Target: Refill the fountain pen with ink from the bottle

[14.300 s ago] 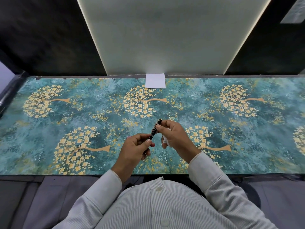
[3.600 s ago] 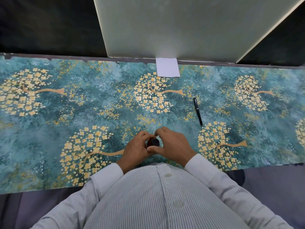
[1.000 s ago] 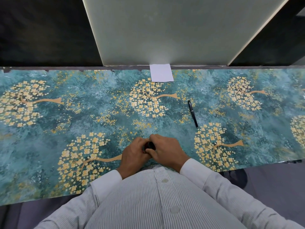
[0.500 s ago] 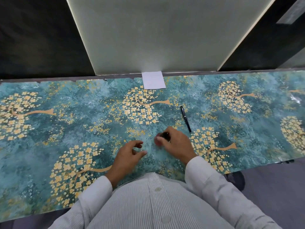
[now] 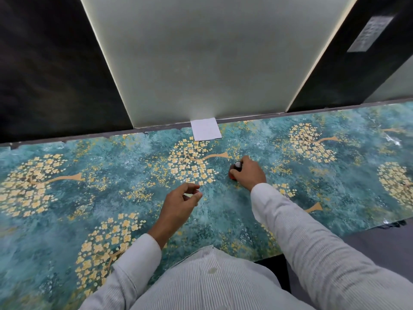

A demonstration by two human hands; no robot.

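While the right hand point(image 5: 250, 173) grips it, the ink bottle point(image 5: 236, 170) stands upright.

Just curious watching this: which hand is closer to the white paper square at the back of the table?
Right. The right hand, gripping the ink bottle, sits nearer the paper; the left hand hangs farther back.

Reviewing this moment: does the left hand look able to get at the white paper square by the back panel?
Probably yes. The left hand holds nothing visible, and bare patterned table lies between it and the white paper square; the right hand, gripping the ink bottle, sits off to the side.
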